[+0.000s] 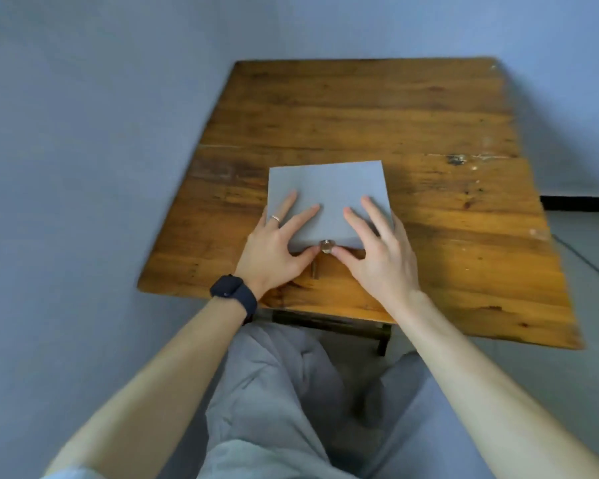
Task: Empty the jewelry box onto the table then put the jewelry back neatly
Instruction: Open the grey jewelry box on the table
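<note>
On my feed, a worn wooden bench [429,108] fills the middle, honey-brown planks with dark streaks. There's a chipped, pale-flecked scar [457,159] toward its right side. A blue-grey wall [83,133] runs behind it and down the left. Far right, I see a strip of pale floor [590,247] with a black skirting band [578,203] above it. Under the near edge there's a dark frame bar [325,321]. Below that are grey trousers [277,392], creased. A black smartwatch [230,288] sits on the left wrist.

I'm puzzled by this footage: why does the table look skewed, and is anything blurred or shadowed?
Head view: the wide-angle lens splays the table into a trapezoid; everything is slightly soft, most at the left edge; the grey box casts a shadow rightward.
</note>
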Tool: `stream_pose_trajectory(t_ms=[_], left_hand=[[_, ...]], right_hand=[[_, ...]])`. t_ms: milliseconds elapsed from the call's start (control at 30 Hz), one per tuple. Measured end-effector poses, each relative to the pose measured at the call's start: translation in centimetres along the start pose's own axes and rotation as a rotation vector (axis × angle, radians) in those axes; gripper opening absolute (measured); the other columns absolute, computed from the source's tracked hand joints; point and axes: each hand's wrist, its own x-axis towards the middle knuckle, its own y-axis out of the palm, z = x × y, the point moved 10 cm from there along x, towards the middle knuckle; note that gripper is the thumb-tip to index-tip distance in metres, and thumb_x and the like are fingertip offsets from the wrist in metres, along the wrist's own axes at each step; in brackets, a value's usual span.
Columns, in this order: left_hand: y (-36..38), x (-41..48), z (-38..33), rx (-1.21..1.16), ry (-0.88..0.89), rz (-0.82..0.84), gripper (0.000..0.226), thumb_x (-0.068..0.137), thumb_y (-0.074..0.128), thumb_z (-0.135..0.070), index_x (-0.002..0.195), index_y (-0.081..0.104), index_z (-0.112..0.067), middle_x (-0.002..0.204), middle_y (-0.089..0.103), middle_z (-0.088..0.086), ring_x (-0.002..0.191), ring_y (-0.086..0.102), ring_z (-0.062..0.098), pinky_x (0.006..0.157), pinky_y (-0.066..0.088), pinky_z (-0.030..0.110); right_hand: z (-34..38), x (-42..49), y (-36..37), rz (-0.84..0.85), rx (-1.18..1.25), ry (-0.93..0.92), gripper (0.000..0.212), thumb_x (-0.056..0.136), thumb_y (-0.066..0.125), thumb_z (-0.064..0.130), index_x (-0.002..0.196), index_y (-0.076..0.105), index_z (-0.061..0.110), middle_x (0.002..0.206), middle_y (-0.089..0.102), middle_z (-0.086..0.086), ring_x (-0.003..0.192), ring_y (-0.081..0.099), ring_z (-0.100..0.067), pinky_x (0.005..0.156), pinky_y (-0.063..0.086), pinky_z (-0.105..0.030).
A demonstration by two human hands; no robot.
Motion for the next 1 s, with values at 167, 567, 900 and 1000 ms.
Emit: stream_pose_trajectory(t_ms=[167, 567, 900, 1000], left_hand=[[0.9, -4.4, -1.5, -0.041, 0.017, 0.091, 0.071, 0.093, 0.060, -0.052, 0.153, 0.022, -0.051, 0.167, 0.008, -0.008, 0.147, 0.025, 0.038, 0.113, 0.038, 0.055], [0.2, -7.5, 0.4, -0.383, -0.218, -0.003, 0.076, 0.087, 0.069, -0.054, 0.151, 0.029, -0.049, 0.166, 0.012, -0.001, 0.144, 0.034, 0.024, 0.114, 0.038, 0.038], [-7.1, -4.2, 1.8, -0.498, -0.335, -0.265, 0.074, 0.075, 0.066, -0.076, 0.135, 0.049, -0.035, 0.123, 0.060, -0.015, 0.110, 0.055, 0.005, 0.089, 0.050, 0.027], [-9.0, -0.9, 2.0, -0.494, -0.336, -0.260, 0.074, 0.078, 0.056, -0.082, 0.130, 0.054, -0.030, 0.119, 0.065, -0.013, 0.110, 0.060, 0.009, 0.089, 0.052, 0.032]], right_hand=[[1.1, -4.9, -2.0, -0.058, 0.036, 0.043, 0.072, 0.085, 0.047, 0.074, 0.136, 0.059, 0.025, 0.154, 0.040, -0.001, 0.134, 0.044, -0.036, 0.091, 0.055, -0.049], [-1.3, -9.1, -3.0, -0.098, 0.317, 0.386, 0.096, 0.079, 0.071, 0.058, 0.154, 0.020, 0.027, 0.156, 0.032, -0.002, 0.137, 0.037, -0.018, 0.096, 0.033, -0.025], [-2.8, -8.8, -2.1, -0.093, 0.445, 0.439, 0.086, 0.081, 0.069, 0.057, 0.151, 0.031, 0.026, 0.148, 0.047, 0.006, 0.134, 0.045, -0.013, 0.103, 0.038, -0.032], [-3.6, -7.9, -2.0, -0.065, 0.480, 0.476, 0.066, 0.091, 0.058, 0.052, 0.148, 0.039, 0.024, 0.143, 0.051, 0.006, 0.131, 0.047, -0.014, 0.104, 0.041, -0.032]])
